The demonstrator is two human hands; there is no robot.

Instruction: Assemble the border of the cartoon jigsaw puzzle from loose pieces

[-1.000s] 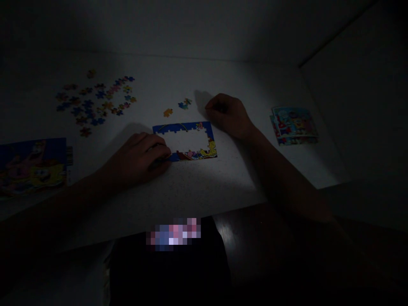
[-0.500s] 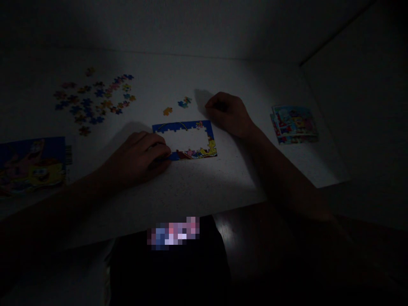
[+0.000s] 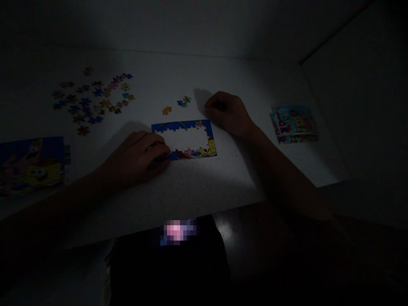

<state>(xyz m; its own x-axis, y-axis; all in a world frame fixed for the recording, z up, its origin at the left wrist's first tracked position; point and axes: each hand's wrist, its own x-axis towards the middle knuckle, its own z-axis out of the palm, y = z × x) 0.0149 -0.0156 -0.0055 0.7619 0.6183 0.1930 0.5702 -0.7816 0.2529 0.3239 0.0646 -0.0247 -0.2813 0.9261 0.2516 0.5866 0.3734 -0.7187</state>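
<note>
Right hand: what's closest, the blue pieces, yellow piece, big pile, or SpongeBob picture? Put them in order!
1. Blue pieces, left of the right hand
2. Yellow piece, farther left
3. Big pile, upper left
4. SpongeBob picture, far left

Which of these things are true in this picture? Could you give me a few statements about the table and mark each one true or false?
1. The left hand rests on the lower left corner of the blue jigsaw border. True.
2. The right hand grips the colourful printed stack. False: it rests on the white table, apart from the stack, just right of the border.
3. The middle of the border is unfilled, with white showing through. True.
4. The scattered loose jigsaw pieces lie right of the border. False: they lie to its left.
5. A cartoon picture of SpongeBob and Patrick lies at the far left. True.
</note>
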